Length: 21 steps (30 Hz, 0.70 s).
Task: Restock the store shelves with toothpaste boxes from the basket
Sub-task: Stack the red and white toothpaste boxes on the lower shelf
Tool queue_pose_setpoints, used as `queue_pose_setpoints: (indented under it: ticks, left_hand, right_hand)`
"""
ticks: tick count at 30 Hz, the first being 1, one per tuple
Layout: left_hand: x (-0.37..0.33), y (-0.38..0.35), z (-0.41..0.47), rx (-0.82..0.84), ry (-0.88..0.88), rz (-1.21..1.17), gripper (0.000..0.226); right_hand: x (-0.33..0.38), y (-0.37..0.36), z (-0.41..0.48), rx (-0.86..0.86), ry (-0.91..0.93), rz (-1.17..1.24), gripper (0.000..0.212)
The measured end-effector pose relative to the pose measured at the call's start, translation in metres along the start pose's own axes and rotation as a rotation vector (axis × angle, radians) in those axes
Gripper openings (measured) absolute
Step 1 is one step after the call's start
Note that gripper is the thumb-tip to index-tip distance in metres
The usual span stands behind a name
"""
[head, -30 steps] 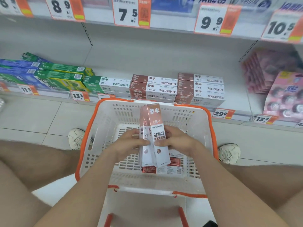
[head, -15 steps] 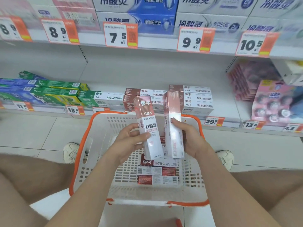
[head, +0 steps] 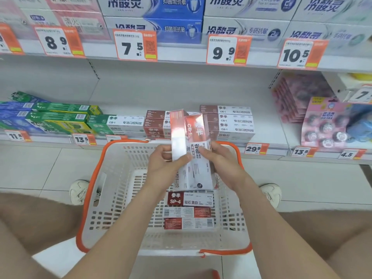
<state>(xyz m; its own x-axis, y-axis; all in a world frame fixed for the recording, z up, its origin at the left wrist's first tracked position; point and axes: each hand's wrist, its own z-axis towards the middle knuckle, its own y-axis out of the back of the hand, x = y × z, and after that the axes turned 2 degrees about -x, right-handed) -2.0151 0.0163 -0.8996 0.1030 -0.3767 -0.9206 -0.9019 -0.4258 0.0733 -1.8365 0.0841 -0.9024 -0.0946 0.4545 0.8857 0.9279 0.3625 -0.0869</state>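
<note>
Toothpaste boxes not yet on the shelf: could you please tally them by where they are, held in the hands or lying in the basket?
Held boxes, one in the left hand, one in the right hand: 2
Lying boxes visible in the basket: 3
Total: 5

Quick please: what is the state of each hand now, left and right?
Left hand: closed, holding the glossy toothpaste box upright over the basket.
Right hand: closed, holding the CB-1 toothpaste box beside it.
</note>
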Motion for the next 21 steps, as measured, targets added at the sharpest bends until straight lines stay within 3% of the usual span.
queue_pose_setpoints:
  ticks: [3, 6, 9, 11, 13, 18, 21]
  left_hand:
    - [-0.001, -0.014, -0.006, -0.036, -0.089, 0.111, 0.051]
    - [-0.001, -0.013, -0.002, 0.028, -0.011, 0.084, 0.045]
    - [-0.005, -0.009, 0.004, 0.153, 0.102, -0.099, 0.026]
    - [-0.008, -0.006, 0.007, 0.243, 0.127, -0.183, 0.034]
    - [-0.008, -0.006, 0.008, 0.293, 0.121, -0.211, 0.057]
    - [-0.009, -0.022, -0.001, 0.284, -0.012, 0.025, 0.046]
    - [-0.006, -0.032, -0.006, 0.216, -0.092, 0.185, 0.056]
  right_hand:
    - [-0.006, -0.013, 0.001, -0.089, -0.012, 0.022, 0.056]
    - [-0.008, -0.016, 0.004, -0.132, 0.054, 0.034, 0.043]
    - [-0.005, -0.009, 0.005, -0.145, 0.021, 0.139, 0.032]
    - [-0.002, -0.002, 0.006, -0.167, 0.006, 0.164, 0.033]
    - [0.001, 0.006, 0.006, -0.190, 0.021, 0.162, 0.033]
    - [0.007, 0.012, 0.006, -0.216, 0.029, -0.013, 0.026]
    - [0.008, 0.009, 0.003, -0.173, -0.001, -0.101, 0.031]
